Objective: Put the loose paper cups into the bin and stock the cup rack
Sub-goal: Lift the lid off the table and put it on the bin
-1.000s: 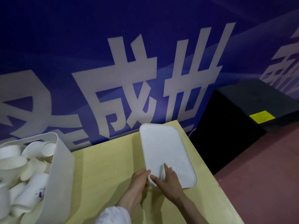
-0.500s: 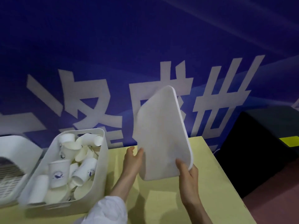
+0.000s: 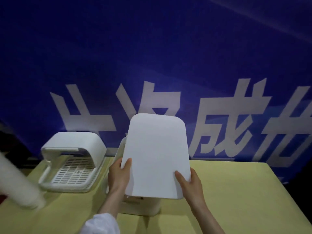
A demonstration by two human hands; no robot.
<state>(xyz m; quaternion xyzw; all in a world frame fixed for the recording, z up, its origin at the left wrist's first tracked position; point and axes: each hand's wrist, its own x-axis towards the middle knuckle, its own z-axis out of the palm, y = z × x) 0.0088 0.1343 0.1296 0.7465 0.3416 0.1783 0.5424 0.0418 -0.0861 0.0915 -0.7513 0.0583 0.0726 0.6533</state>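
Note:
I hold a flat white lid up over the white bin, and the lid hides the bin's opening and the cups inside. My left hand grips the lid's left edge, thumb on top. My right hand grips its lower right corner, thumb on top. The white cup rack with a domed cover and a slotted tray stands to the left of the bin. A blurred stack of white paper cups lies at the far left.
The yellow table stretches to the right of the bin and ends at a right edge. A blue banner with large white characters hangs close behind the table.
Both hands lifted the lid off the table's right side and carried it left over the bin. My view swung left, bringing the cup rack and the cup stack into sight.

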